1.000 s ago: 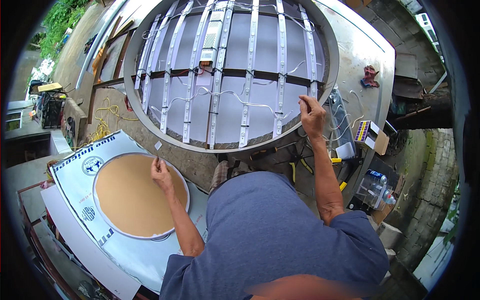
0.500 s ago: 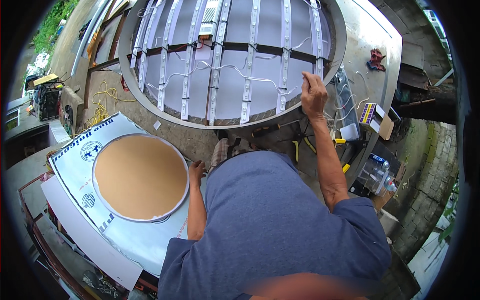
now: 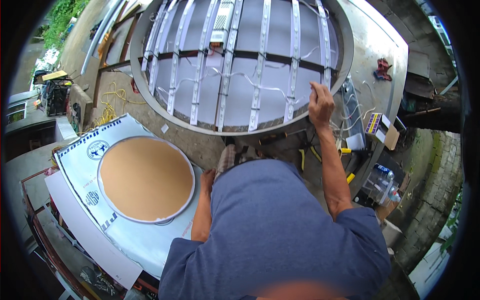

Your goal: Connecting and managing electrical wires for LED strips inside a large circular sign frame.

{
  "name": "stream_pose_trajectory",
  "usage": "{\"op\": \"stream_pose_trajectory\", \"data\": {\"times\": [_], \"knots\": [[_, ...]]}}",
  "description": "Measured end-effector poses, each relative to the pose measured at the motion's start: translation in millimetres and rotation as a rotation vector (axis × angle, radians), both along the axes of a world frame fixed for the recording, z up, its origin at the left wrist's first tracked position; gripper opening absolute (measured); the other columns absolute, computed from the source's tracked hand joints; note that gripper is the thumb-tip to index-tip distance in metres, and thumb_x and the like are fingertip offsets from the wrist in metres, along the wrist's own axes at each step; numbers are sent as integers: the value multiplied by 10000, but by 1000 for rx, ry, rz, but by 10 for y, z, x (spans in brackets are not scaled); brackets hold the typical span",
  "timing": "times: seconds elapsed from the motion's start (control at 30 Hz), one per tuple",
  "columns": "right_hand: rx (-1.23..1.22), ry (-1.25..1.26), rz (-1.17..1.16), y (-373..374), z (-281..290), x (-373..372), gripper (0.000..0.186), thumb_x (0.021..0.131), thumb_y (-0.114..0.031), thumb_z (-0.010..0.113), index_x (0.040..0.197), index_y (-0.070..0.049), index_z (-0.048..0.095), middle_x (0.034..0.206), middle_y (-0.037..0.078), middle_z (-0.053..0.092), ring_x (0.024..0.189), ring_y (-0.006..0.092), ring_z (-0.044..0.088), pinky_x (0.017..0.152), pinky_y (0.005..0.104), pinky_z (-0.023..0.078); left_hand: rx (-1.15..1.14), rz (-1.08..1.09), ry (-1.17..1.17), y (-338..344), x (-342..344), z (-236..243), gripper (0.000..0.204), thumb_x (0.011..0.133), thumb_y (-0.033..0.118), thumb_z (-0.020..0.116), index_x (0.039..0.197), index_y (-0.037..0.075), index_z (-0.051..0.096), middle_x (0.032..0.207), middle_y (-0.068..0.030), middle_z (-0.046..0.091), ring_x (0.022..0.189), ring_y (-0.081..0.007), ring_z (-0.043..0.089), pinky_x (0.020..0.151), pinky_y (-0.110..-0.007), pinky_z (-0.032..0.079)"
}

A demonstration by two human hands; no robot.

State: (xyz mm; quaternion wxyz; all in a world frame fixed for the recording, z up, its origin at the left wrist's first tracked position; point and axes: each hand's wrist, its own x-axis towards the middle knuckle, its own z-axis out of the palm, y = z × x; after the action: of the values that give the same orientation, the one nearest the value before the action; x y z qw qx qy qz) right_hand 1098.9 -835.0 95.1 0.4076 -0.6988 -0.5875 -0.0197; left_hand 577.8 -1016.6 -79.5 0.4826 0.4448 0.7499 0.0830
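A large round metal frame (image 3: 176,118) fills the top of the head view. Rows of LED strips (image 3: 230,70) cross its pale inside, with a perforated power supply (image 3: 222,22) among them. A loose white wire (image 3: 250,79) runs across the strips and ends close to my right hand (image 3: 321,104). That hand is over the frame's near right rim, thumb and fingers pinched together; anything between them is too small to make out. Low beside my body, my left hand (image 3: 207,181) has curled fingers, their contents hidden. It is nearest to a round tan disc (image 3: 146,179) with a white edge.
The disc lies on a film-covered sheet (image 3: 140,245) at left. Yellow cord (image 3: 111,107) is heaped on the ground behind it. To the right are a small open carton (image 3: 378,127), a red-and-dark cloth (image 3: 383,70), yellow-handled tools (image 3: 345,151) and plastic bottles (image 3: 387,190).
The whole view has shifted slightly, so the frame and disc appear a little lower and farther right. My right hand stays pinched near the rim; my left stays low beside the disc.
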Motion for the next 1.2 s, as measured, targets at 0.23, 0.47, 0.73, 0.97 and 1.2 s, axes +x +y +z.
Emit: {"op": "stream_pose_trajectory", "data": {"times": [0.23, 0.47, 0.73, 0.97, 1.2], "knots": [[-14, 17, -23, -6, 46, -24, 250, 868, 14, 612, 1090, -59, 702, 960, 117, 704, 881, 312, 685, 806, 406, 530, -11, 72, -42, 79, 52, -1, 393, 908, 229, 673, 1160, -68, 722, 1002, -179, 757, 917, -228, 717, 800, -329, 544], [-5, 11, -18, -5, 0, -9, 263, 864, 15, 611, 1098, -62, 705, 961, 112, 706, 876, 303, 686, 803, 404, 526, -16, 42, 0, 109, 74, 9, 403, 904, 252, 671, 1146, -66, 725, 1037, -208, 755, 955, -261, 722, 841, -342, 535], [2, 9, -16, -3, -5, -8, 270, 859, 20, 611, 1097, -62, 708, 964, 108, 707, 876, 295, 688, 805, 399, 524, 8, 23, 0, 84, 27, -103, 406, 908, 272, 660, 1143, -52, 726, 1053, -222, 752, 986, -285, 721, 865, -351, 525], [-9, 19, -14, -10, -10, -6, 274, 860, 21, 609, 1101, -63, 709, 976, 104, 711, 889, 291, 691, 812, 395, 526, -75, 68, 63, 143, 114, 26, 410, 909, 283, 655, 1144, -45, 727, 1055, -224, 751, 998, -280, 721, 871, -355, 524], [-4, 35, -17, -10, 22, -11, 272, 853, 25, 607, 1090, -61, 708, 977, 101, 713, 897, 293, 692, 819, 397, 524, -12, 80, 105, 123, 42, -66, 400, 886, 311, 667, 1061, -40, 751, 940, -236, 751, 929, -289, 740, 809, -375, 539]]}}
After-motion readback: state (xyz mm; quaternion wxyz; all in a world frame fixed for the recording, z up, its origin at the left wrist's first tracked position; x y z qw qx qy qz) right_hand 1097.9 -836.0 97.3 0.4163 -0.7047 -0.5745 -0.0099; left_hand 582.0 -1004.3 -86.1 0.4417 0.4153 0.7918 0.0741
